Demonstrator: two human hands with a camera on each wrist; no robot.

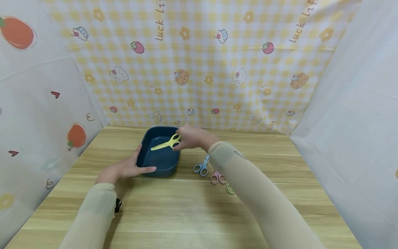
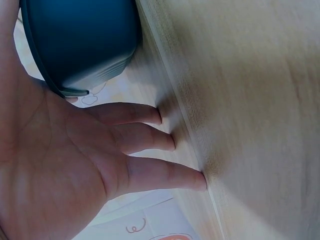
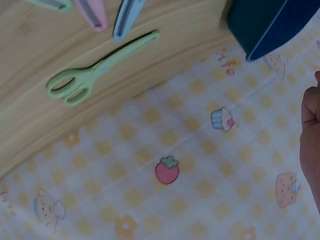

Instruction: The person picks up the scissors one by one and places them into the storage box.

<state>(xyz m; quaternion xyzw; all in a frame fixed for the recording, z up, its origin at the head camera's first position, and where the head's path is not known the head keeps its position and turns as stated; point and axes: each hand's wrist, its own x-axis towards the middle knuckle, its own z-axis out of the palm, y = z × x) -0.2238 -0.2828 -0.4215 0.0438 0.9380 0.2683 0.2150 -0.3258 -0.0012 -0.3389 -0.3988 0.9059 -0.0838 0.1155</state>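
Observation:
A dark blue rectangular bin (image 1: 158, 170) stands on the wooden table. My left hand (image 1: 125, 167) rests against its near left corner, thumb along the front and a finger at the left side. In the left wrist view three fingers of that hand (image 2: 65, 155) are fairly straight, tips touching the table, beside the bin (image 2: 85, 40). Over the bin, my right hand (image 1: 192, 136) pinches yellow scissors (image 1: 166, 143) by the handles, blades pointing left. In the right wrist view only part of the right hand (image 3: 311, 140) shows, without the yellow scissors.
Right of the bin lie blue scissors (image 1: 201, 168), pink scissors (image 1: 218, 178) and green scissors (image 1: 230, 188), partly under the right forearm. Another green pair (image 3: 95, 72) lies near the table's back edge. A yellow checked cloth (image 1: 202, 62) hangs behind the table.

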